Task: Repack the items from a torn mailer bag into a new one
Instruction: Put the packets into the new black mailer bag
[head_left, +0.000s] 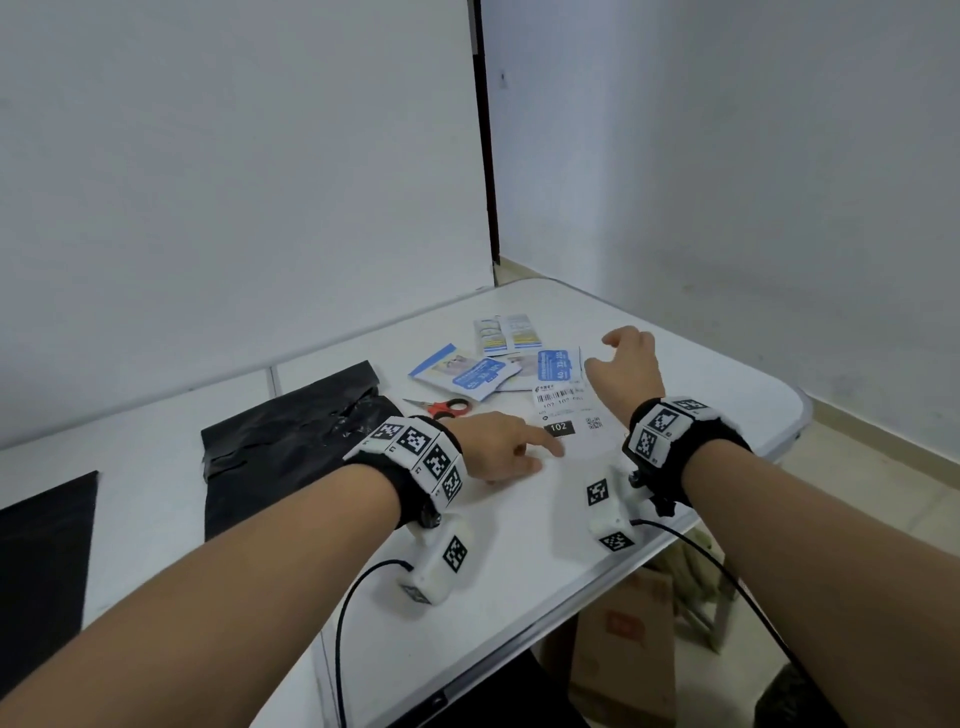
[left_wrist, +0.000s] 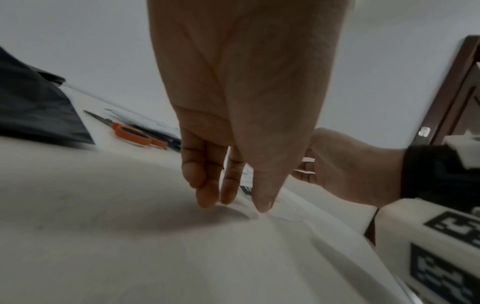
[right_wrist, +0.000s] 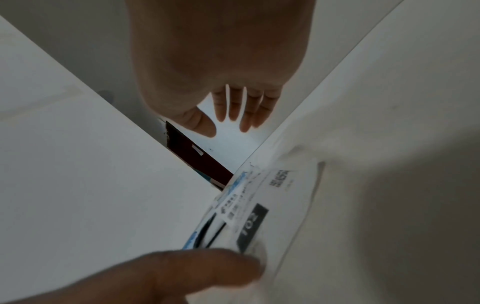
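Note:
A white mailer bag (head_left: 569, 415) with a shipping label marked 102 lies flat on the white table (head_left: 519, 545). My left hand (head_left: 540, 452) rests on its near left corner, fingers straight and pressing down; the left wrist view shows the fingertips (left_wrist: 261, 205) on the bag's edge (left_wrist: 285, 211). My right hand (head_left: 623, 348) hovers open above the bag's far right side, fingers spread (right_wrist: 231, 115), holding nothing. Blue-and-white packets (head_left: 467, 371) lie just beyond the bag. The torn black mailer (head_left: 291, 441) lies to the left.
Red-handled scissors (head_left: 447, 408) lie between the torn mailer and the packets. Another black bag (head_left: 47, 571) lies at the far left. The table's rounded edge (head_left: 779, 415) is close on the right, with a cardboard box (head_left: 623, 649) on the floor below.

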